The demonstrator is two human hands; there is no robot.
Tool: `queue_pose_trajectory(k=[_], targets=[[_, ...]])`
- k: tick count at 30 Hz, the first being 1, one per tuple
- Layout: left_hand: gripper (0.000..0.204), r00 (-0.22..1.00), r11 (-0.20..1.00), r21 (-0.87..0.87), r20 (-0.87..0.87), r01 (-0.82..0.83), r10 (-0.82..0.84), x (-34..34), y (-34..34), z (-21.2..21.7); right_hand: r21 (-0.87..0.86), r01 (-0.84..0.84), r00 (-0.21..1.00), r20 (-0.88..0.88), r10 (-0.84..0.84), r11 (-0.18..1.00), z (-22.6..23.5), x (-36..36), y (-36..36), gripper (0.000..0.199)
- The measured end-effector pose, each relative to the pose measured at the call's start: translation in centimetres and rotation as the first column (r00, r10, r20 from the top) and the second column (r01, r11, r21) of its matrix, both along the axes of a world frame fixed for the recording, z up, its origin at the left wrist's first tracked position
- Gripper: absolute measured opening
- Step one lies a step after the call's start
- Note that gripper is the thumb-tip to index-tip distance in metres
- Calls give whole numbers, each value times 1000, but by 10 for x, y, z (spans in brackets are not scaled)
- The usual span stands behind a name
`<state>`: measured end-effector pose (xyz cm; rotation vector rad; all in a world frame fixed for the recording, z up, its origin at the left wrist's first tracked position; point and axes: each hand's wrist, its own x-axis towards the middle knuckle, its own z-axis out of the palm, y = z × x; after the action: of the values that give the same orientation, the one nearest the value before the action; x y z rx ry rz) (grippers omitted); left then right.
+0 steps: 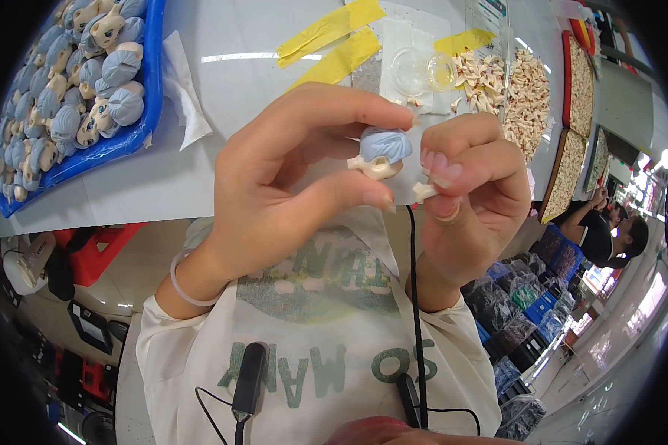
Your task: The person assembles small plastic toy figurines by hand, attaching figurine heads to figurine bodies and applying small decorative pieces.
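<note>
Between the thumb and fingers of my left hand [271,163] is a small doll head [386,152] with light blue moulded hair and a cream face part. It is held tilted above the table's near edge, with a round opening showing in its cream side. My right hand [476,189] pinches a tiny cream plastic piece [424,191] between thumb and fingertips. That piece is just right of the doll head, with a small gap between them. The remaining fingers of my right hand are curled in.
A blue tray [154,74] full of similar doll heads stands at the left, beside a white paper strip [185,100]. Yellow tape [330,33] and a clear round dish [410,70] lie farther back. Small cream pieces [527,104] are heaped at the right. A black cable [416,297] hangs in front.
</note>
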<state>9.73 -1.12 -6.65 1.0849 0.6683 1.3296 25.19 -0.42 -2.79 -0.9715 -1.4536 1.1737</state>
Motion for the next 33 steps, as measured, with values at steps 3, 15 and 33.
queue_pose_trajectory(k=[3,15,33], targets=[[41,1000,1000,-23,-13,-17,16,1,0,1,87,-38,999,-5,39,995,-7,1,4,23],[41,905,919,384,-353,-91,236,-3,-2,-1,326,-7,896,422,-140,945,9,-4,0,14],[37,852,905,408,-424,-123,307,9,-7,-1,290,-46,927,369,-67,956,-3,6,4,16]])
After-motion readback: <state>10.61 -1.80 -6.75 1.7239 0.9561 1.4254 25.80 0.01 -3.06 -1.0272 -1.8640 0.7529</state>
